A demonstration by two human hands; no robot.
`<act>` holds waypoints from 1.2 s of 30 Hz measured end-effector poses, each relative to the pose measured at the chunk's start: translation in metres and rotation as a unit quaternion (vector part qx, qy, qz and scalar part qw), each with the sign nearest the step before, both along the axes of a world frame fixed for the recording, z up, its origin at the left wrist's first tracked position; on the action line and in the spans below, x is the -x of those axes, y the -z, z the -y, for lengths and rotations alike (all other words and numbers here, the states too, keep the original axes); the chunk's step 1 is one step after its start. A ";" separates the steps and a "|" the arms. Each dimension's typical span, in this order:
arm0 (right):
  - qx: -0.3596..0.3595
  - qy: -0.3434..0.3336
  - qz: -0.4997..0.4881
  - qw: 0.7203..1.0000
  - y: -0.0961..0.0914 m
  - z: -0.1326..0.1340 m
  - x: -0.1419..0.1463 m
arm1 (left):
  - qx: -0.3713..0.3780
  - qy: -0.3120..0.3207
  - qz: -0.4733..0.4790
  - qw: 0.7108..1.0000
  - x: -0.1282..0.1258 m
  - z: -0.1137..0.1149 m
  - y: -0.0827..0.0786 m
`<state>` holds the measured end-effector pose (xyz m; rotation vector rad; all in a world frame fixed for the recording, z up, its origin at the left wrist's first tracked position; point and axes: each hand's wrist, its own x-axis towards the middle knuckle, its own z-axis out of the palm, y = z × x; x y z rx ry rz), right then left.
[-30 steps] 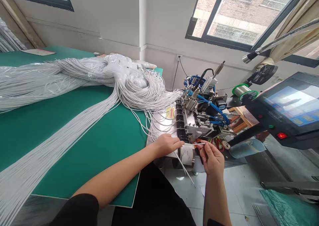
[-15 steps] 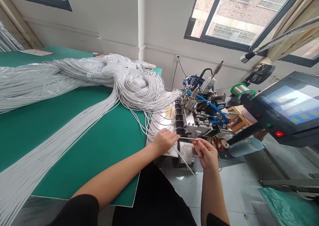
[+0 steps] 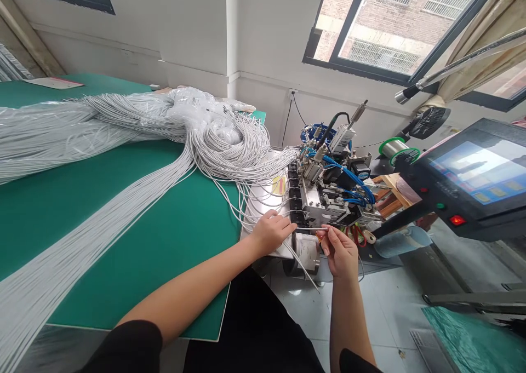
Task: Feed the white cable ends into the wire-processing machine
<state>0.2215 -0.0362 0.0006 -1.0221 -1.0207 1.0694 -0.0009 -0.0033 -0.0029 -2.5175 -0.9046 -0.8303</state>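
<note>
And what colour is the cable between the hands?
White cable, best seen in the head view.

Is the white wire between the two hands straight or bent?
Straight: the wire runs unbent from left hand to right hand.

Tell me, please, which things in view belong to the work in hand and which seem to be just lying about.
Part of the work:
- white cable between the left hand and right hand
- machine beside the hands
- cable bundle on the green table

Seemingly just lying about:
- flat card, table's far left
- green sheeting, lower right
</note>
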 end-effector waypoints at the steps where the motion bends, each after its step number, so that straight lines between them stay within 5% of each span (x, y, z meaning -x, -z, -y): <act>1: 0.006 -0.010 0.001 1.000 0.000 0.000 -0.001 | -0.001 -0.004 0.003 1.000 0.000 0.000 0.000; 10: 0.039 0.007 0.015 0.999 0.012 -0.012 -0.009 | 0.032 -0.027 -0.005 0.999 -0.001 -0.001 0.002; 18: 0.023 0.056 0.262 0.963 0.017 -0.020 -0.007 | 0.052 -0.043 -0.011 0.998 -0.001 0.001 -0.001; 22: 0.006 0.060 0.311 0.948 0.017 -0.024 -0.004 | 0.057 -0.052 0.010 0.997 -0.001 0.002 0.000; 29: 0.021 0.007 0.250 0.968 0.023 -0.037 -0.002 | 0.061 -0.072 0.017 0.995 -0.002 0.002 0.001; 36: 0.127 -0.030 0.075 0.989 0.027 -0.042 0.002 | 0.059 -0.070 0.017 0.996 -0.003 0.002 0.000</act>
